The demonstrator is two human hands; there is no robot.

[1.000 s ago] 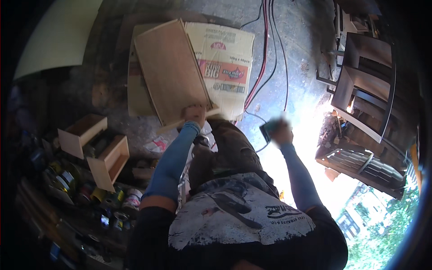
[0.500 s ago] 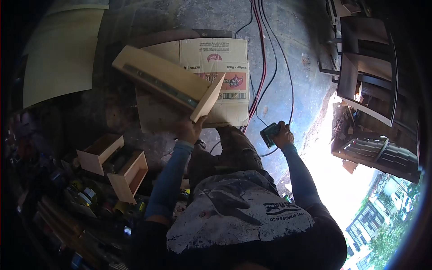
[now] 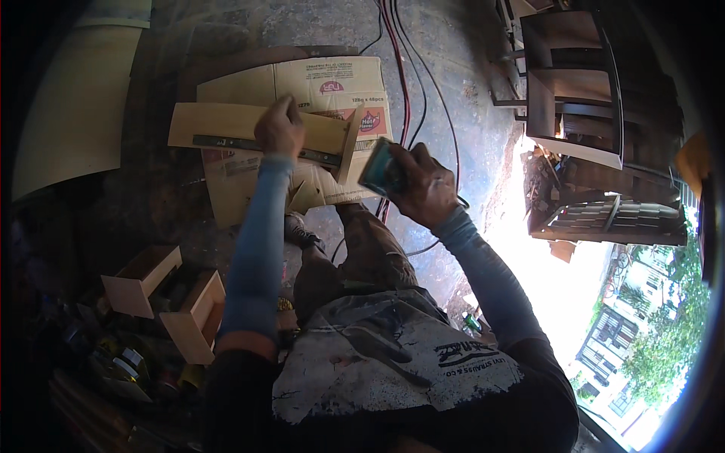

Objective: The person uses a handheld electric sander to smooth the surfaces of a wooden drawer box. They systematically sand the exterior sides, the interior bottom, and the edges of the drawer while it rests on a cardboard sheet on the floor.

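Our drawer (image 3: 219, 121) rests on the cardboard (image 3: 234, 192), front panel (image 3: 350, 143) and metal runner (image 3: 321, 158) already on; what remains, we cannot tell. Our left hand (image 3: 279, 128) curls at its side, grip unclear; our right hand (image 3: 424, 185) clasps a green tool (image 3: 384, 172) beside it.

Both forearms (image 3: 255, 241) reach forward, left hand (image 3: 279, 130) bunched, right hand (image 3: 427, 185) curled.
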